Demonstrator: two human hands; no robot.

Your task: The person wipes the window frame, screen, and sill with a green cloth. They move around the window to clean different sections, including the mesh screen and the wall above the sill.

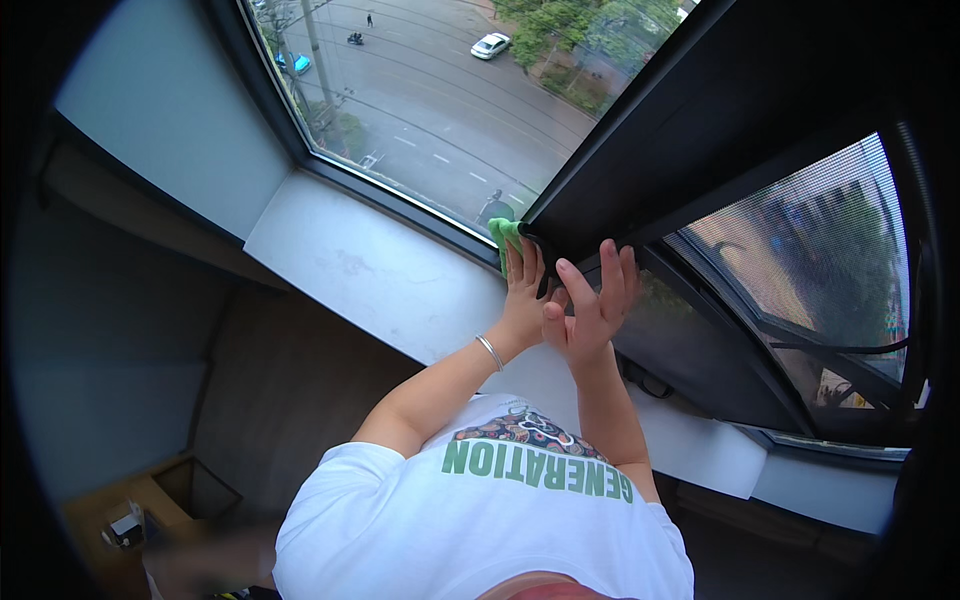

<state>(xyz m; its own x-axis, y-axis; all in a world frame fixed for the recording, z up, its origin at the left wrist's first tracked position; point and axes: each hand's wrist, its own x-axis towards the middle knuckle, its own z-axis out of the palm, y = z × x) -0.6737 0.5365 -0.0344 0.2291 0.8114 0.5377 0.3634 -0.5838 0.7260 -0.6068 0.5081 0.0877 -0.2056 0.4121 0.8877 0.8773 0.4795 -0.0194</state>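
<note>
My left hand [525, 304], with a silver bracelet [489, 352] at the wrist, has its fingers on a green cloth [504, 232]. The cloth lies at the lower right corner of the window pane [450, 127], against the dark frame [412, 193]. Beside those fingers a black curved window handle [541, 259] partly covers the cloth. Just right of it my right hand [596, 311] is raised with fingers spread and nothing in it. Its fingertips overlap the dark window post [637, 180]; whether they touch it I cannot tell.
Below the frame runs a white windowsill [360, 277]. To the right, an opened window sash with a mesh screen [817, 247] leads outward. A wooden table [161, 495] with small items stands at lower left. Outside, far below, lies a road [420, 90].
</note>
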